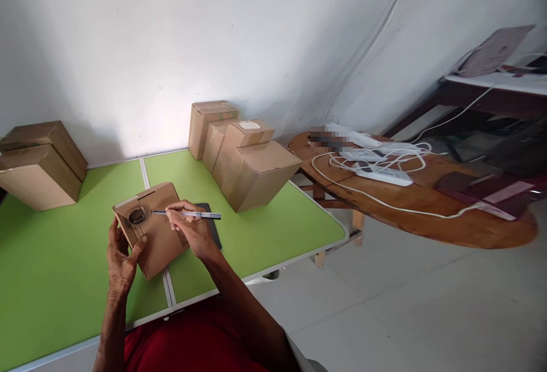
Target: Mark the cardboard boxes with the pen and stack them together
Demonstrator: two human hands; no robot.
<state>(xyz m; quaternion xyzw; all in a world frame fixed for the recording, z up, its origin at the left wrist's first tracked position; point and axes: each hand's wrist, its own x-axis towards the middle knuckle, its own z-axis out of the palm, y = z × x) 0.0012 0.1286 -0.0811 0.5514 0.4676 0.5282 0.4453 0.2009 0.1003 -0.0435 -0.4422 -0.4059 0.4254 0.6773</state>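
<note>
A brown cardboard box sits tilted on the green table, with a dark round scribble on its upper face. My left hand grips the box's near left edge, the thumb lying on the face and the fingers round the side. Between the fingers of my right hand is a pen; its tip points left and is close to the scribble's right edge. Whether the tip touches the cardboard I cannot tell. Partly hidden behind my right hand lies a dark flat object.
Several cardboard boxes stand at the back right of the green table, and more boxes at the left. On the wooden table to the right lie white power strips with tangled cables. A wall rises behind.
</note>
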